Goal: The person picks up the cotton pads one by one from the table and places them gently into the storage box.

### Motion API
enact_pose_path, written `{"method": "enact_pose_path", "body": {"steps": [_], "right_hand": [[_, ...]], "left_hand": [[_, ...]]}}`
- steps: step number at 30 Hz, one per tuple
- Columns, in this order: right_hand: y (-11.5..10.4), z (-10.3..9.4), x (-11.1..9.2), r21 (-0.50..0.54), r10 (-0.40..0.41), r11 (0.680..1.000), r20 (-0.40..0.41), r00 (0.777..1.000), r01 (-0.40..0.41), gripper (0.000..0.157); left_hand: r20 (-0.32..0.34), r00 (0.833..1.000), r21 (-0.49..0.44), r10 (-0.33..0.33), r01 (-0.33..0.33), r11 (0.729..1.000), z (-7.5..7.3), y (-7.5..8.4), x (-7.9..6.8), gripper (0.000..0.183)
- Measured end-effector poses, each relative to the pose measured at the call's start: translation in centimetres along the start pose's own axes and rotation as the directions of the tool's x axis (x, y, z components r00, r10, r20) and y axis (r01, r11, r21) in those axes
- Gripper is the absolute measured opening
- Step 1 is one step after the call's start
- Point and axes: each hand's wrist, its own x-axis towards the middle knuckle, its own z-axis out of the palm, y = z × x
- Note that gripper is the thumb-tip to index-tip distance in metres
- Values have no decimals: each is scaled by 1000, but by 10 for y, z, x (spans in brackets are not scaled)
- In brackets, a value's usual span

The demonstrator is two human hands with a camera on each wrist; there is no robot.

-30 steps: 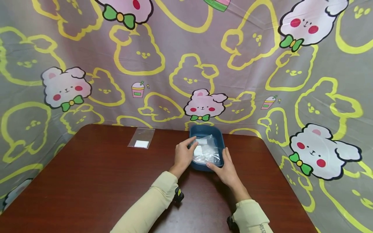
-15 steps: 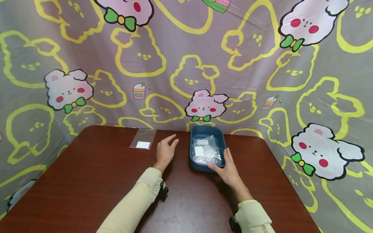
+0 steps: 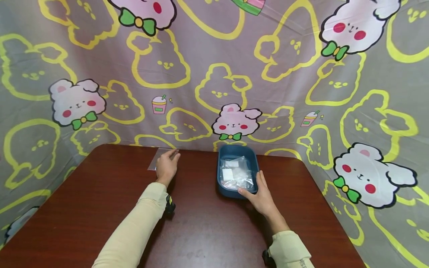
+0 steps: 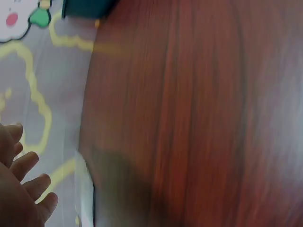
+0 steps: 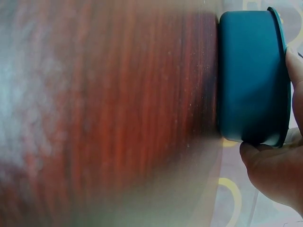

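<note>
My left hand (image 3: 167, 166) is over a clear zip bag (image 3: 153, 163) at the back left of the table, hiding most of it, including its white label. In the left wrist view the fingers of this hand (image 4: 26, 187) are spread and slightly bent, with nothing between them. A blue plastic box (image 3: 231, 193) stands at the back, right of centre, with several clear bags (image 3: 238, 174) with white labels lying inside. My right hand (image 3: 263, 197) grips its front right corner, thumb at the front rim and fingers along the right side. The right wrist view shows the box wall (image 5: 251, 75) from outside.
The brown wooden table (image 3: 201, 223) reaches back to a patterned curtain (image 3: 187, 85) that rises behind it and along both sides. Each wrist carries a small black device, such as the left one (image 3: 169, 204).
My left hand has left the box and moved left across the table to the single bag. My right hand has stayed on the box, and the bags inside lie where they were.
</note>
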Motion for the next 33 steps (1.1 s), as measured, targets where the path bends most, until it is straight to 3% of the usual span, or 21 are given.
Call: {"method": "enact_pose_path", "body": {"steps": [6, 15, 26, 33], "right_hand": [[-1, 1, -1, 1, 0, 1000, 0, 1000, 0, 110], [1, 6, -1, 3, -10, 1000, 12, 1000, 10, 111], [1, 1, 1, 2, -3, 1000, 7, 1000, 3, 112], [3, 0, 1, -5, -6, 1000, 5, 1000, 6, 111]], "left_hand": [[21, 999, 41, -48, 47, 998, -11, -24, 6, 40], [88, 994, 105, -70, 60, 993, -16, -51, 8, 47], [189, 978, 217, -88, 46, 975, -13, -50, 12, 53], [207, 975, 239, -78, 27, 971, -12, -49, 10, 52]]}}
